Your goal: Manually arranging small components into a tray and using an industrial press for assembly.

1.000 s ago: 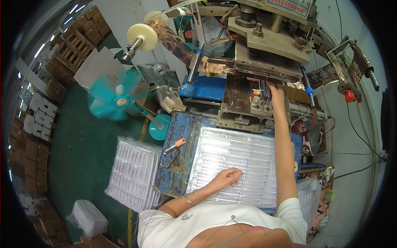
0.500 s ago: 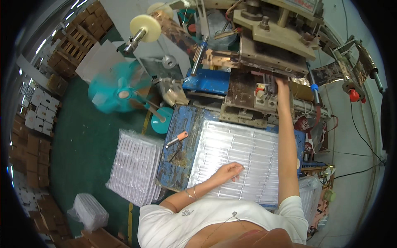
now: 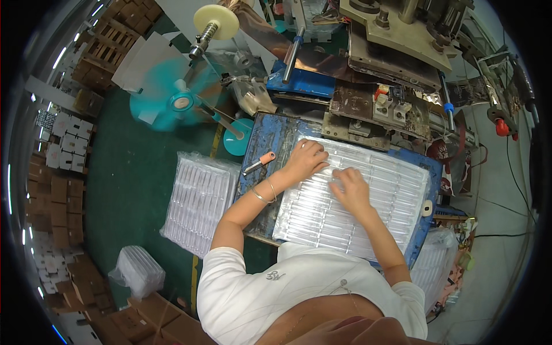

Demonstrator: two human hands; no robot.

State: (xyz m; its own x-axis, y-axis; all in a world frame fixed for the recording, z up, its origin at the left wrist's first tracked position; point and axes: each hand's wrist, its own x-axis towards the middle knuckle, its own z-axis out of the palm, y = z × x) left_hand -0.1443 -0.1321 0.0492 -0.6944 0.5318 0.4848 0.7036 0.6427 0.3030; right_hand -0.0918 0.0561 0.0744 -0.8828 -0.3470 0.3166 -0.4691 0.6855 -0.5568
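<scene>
A wide clear plastic tray [image 3: 397, 198] lies on the blue worktable in front of me, holding rows of slim transparent tube-like pieces. At its far left part, my left hand [image 3: 306, 161] rests with bent fingers drawn together over the end of the rows; what they grip, if anything, is too small to make out. Just to the right and nearer, my right hand [image 3: 352, 188] hovers over or touches the tray, its thumb and fingers apart and slightly blurred. An orange-handled tool [image 3: 260, 163] lies on the table, left of the tray.
A press machine [image 3: 397, 57] with a metal bed and small fixture [image 3: 391, 106] stands beyond the table. To the left are a turquoise fan [image 3: 181, 102] and a stack of similar trays [image 3: 201, 201]. A wrapped bundle [image 3: 140, 270] and cartons [image 3: 138, 322] sit farther left.
My right hand has come back from the press bed to the tray. My left hand has moved farther away from me, to the tray's far left part. The whole view has shifted.
</scene>
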